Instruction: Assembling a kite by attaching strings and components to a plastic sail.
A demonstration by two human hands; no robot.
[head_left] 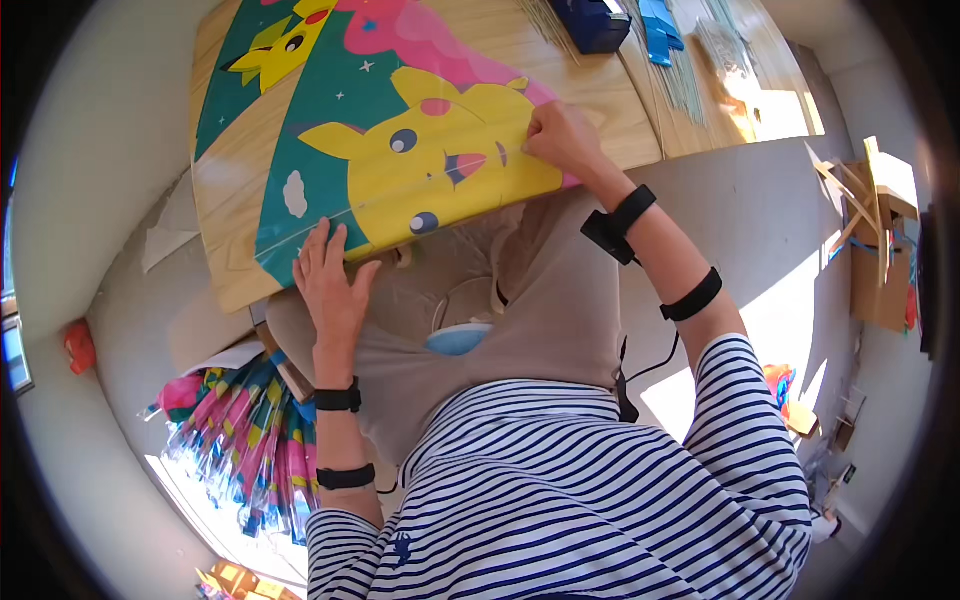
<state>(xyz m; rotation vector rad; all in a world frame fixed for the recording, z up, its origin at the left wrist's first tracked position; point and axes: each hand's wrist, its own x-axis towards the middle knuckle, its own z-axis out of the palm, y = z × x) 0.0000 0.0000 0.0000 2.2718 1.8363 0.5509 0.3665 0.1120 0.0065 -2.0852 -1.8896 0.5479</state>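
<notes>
A large printed sheet [320, 185] lies on the table before me, green and pink with a yellow cartoon animal face. A thin straight line, perhaps a rod or a fold, crosses it from the left corner toward the right. My left hand [335, 285] rests with spread fingers on the sheet's near left corner, by the table edge. My right hand [565, 140] is closed at the sheet's right side, its fingertips pressed together on the surface. What it pinches, if anything, is too small to tell. A second printed sheet [225, 90] of the same design lies beyond on the left.
On the wooden table [620, 120], thin sticks [680, 85], a dark blue tape dispenser [598, 25] and a blue packet [660, 30] lie at the far right. Bundled colourful printed sheets [235, 430] hang low on my left. A cardboard box [880, 270] stands at right.
</notes>
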